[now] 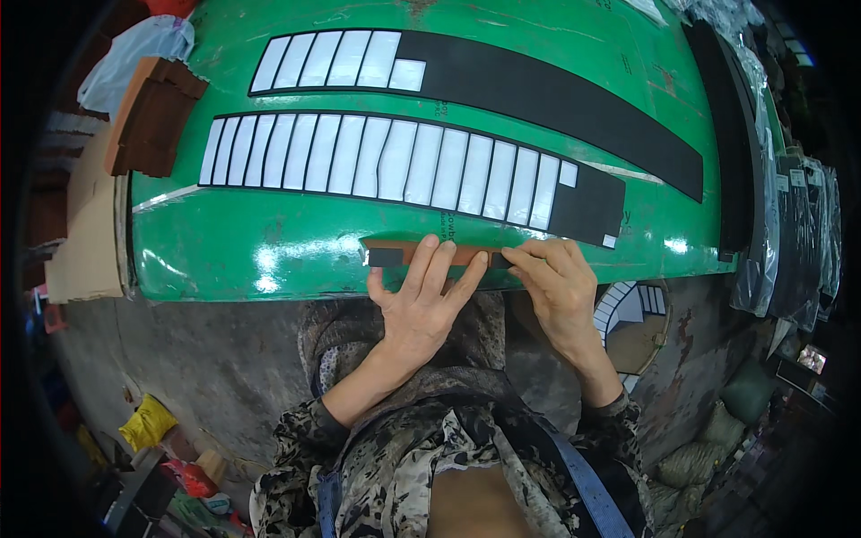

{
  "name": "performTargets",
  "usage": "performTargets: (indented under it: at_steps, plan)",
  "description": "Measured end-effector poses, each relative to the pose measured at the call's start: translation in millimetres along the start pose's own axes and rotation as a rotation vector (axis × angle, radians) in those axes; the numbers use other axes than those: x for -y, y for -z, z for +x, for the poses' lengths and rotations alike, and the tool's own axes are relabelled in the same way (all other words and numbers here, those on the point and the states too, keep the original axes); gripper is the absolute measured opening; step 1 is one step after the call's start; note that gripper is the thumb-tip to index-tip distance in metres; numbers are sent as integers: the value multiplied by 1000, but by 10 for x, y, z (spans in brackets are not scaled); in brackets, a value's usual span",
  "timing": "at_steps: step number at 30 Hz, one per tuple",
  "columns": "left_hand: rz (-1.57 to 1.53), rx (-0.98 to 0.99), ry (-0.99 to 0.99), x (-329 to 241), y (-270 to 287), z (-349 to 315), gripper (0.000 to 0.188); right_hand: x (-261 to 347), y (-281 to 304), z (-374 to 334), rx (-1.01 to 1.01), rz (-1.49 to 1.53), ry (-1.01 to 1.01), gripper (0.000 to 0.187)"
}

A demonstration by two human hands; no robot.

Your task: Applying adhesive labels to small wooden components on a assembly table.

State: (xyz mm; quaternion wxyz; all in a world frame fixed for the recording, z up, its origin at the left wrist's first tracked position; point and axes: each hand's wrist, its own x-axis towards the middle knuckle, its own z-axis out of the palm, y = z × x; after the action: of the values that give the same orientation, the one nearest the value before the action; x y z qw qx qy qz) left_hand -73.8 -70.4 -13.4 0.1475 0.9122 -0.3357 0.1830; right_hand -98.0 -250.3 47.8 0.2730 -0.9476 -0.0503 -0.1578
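Observation:
A narrow brown strip (467,255) lies along the near edge of the green table, with a dark grey rectangular patch (387,257) on its left end. My left hand (421,291) presses on the strip with spread fingertips. At the strip's right end, my right hand (558,285) is closed in a pinch on a small dark piece (497,260), mostly hidden by the fingers. Just beyond my hands lies a curved black panel (587,202) with a row of white rectangles. Behind it is a second black panel (556,103) with fewer white rectangles.
Brown curved pieces (152,117) are stacked at the table's left edge, beside a cardboard box (85,238) and a clear plastic bag (134,58). Long black strips (722,134) and plastic-wrapped dark pieces (794,233) line the right side. A round container (641,345) with white-patched pieces stands below the edge.

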Motion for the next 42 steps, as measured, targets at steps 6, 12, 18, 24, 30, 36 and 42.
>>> performTargets:
  at_steps: [6, 12, 18, 24, 30, 36, 42]
  plan:
    - [-8, -3, -2, 5, -9, -3, 56, 1, 7, 10, 15, -4, -6, 30]
    - [-1, -11, -5, 8, -18, -8, 55, 9, 2, 7, 18, 6, -20, 31]
    - [3, -4, -5, 4, -1, -2, 54, -7, -35, -29, 1, -6, 12, 32]
    - [-8, 10, -6, 6, 12, 32, 53, -37, 40, -38, -12, 102, -77, 43]
    - [6, 25, 24, -5, 6, 50, 51, -163, 2, -286, -50, 141, -206, 44]
    - [-10, 39, 26, -45, 39, 96, 55, -102, -206, -303, -172, 173, -163, 40]
    - [66, 66, -3, -71, 71, 113, 53, 27, -198, -281, -212, -128, -38, 43]
